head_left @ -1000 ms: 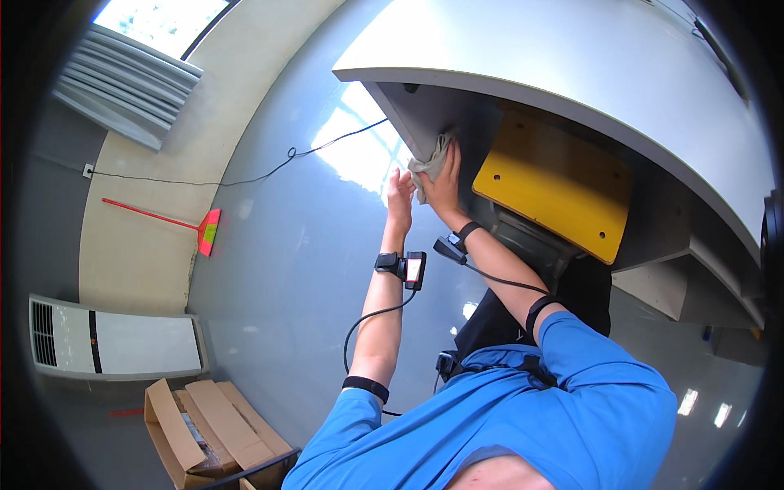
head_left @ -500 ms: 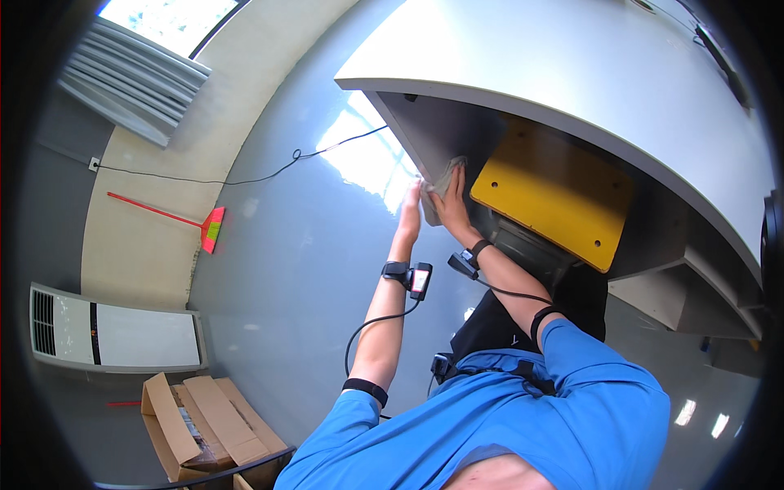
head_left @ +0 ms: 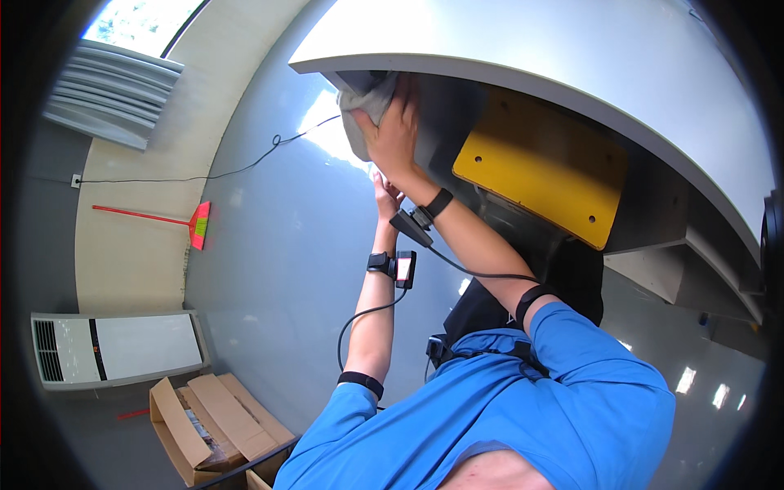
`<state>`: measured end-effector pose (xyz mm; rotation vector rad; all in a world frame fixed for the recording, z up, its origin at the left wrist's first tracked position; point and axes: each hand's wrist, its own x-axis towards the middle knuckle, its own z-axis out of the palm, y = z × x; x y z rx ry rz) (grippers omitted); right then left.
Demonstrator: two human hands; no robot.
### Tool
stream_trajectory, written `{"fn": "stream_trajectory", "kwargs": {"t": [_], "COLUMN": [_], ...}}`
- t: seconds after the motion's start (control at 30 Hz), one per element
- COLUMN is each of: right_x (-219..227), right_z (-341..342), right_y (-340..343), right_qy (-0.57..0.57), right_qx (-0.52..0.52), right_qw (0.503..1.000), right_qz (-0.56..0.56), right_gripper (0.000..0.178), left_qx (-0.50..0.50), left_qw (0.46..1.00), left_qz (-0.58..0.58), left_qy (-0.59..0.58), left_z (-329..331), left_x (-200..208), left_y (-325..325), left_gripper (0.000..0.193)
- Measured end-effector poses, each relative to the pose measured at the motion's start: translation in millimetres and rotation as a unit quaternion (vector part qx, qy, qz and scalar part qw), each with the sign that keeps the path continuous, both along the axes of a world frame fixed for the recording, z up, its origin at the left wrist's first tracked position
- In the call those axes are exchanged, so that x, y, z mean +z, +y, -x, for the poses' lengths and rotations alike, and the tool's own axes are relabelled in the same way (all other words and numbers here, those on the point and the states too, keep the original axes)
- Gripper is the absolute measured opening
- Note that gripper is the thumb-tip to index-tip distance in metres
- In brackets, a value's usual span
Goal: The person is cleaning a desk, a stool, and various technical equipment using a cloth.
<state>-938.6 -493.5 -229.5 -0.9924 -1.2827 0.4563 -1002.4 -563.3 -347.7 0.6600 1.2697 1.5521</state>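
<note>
My right hand [head_left: 395, 137] is up under the desk's front edge, pressing a pale grey cloth [head_left: 359, 122] against the inside of the desk's left side panel. Its thumb lies along the cloth and its fingertips reach into the shadow below the desktop [head_left: 523, 41]. Just below it, my left hand [head_left: 387, 194] is raised close to the lower end of the cloth, its fingers curled. What those fingers grip is partly hidden and too small to make out. Both wrists carry strapped devices with cables.
A yellow stool seat [head_left: 539, 180] sits under the desk, right of my right forearm. A black cable [head_left: 245, 167] crosses the floor from a wall socket. Further left are a red broom [head_left: 198, 224], a white air conditioner [head_left: 147, 347] and an opened cardboard box [head_left: 220, 425].
My right hand and the cloth have moved up and left, nearer the desk's front corner. My left hand has shifted slightly down and left, its fingers going from straight to curled.
</note>
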Motion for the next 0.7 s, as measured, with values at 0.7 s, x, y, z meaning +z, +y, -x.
{"fn": "stream_trajectory", "kwargs": {"t": [0.7], "right_x": [-185], "right_z": [-40], "right_y": [-68], "right_qy": [-0.068], "right_qx": [0.177], "right_qw": [0.944], "right_qz": [0.270], "right_gripper": [0.052], "left_qx": [0.114], "left_qw": [0.808], "left_qz": [0.033], "left_qy": [0.577], "left_z": [-35], "left_x": [38], "left_y": [20], "left_gripper": [0.037]}}
